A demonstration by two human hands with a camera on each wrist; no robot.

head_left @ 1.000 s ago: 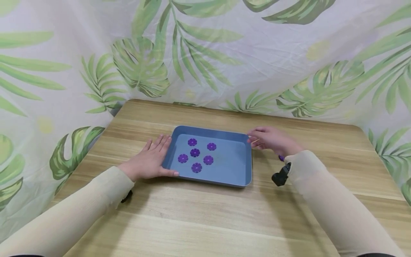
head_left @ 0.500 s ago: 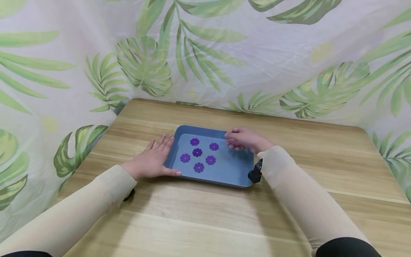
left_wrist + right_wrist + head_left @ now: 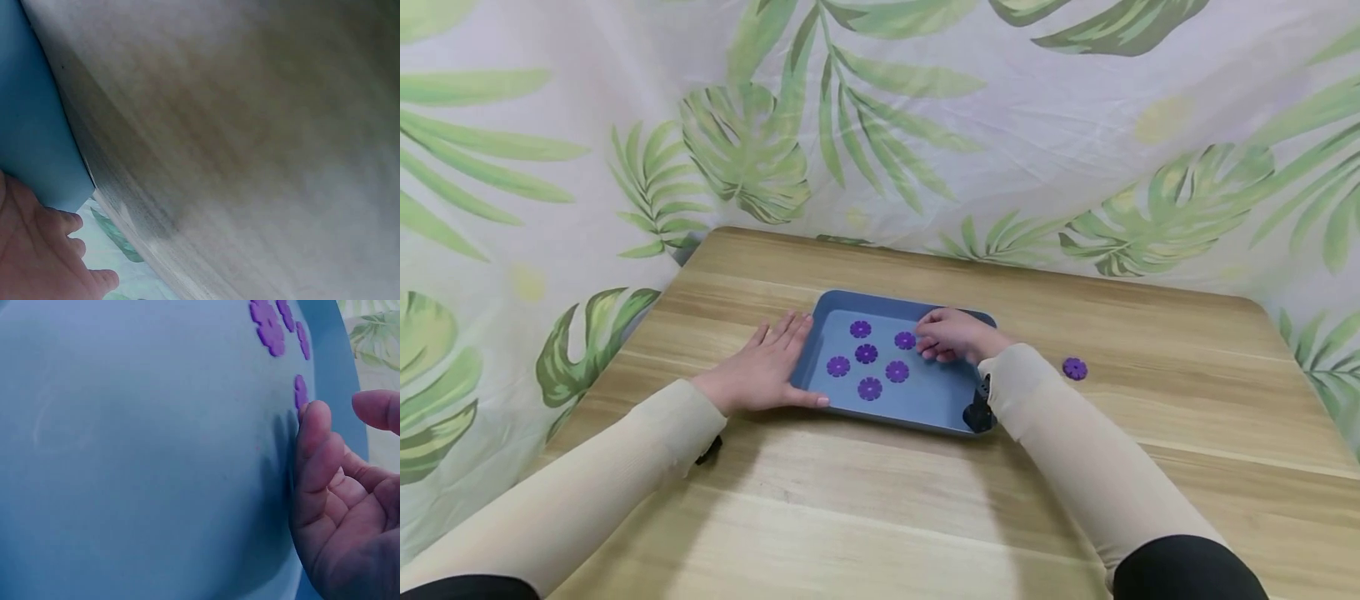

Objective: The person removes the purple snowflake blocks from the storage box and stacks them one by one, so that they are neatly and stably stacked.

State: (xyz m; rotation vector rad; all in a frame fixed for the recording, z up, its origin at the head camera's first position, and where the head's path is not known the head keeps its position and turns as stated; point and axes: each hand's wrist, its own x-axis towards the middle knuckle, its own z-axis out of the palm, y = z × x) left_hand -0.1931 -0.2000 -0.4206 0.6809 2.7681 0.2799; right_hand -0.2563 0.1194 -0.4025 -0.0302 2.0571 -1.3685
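Six notched purple discs (image 3: pixel 867 354) lie flat and spaced apart in the left and middle part of the blue tray (image 3: pixel 936 396), perhaps so each can be taken singly. Right hand (image 3: pixel 958 333) over the tray's far right: fingers loosely bent, thumb well clear of them, nothing visible in the gap; fingertips right beside the nearest disc (image 3: pixel 905 340), contact too close to call. Left hand (image 3: pixel 760 371) spread against the left side, fingers straight, gripping nothing, thumb along the near rim, probably to steady the tray. Out right, a seventh disc (image 3: pixel 1075 369) sits alone on the wooden table (image 3: pixel 887 517). Leaf-print cloth (image 3: pixel 1037 125) behind. No brand, label or writing readable anywhere.
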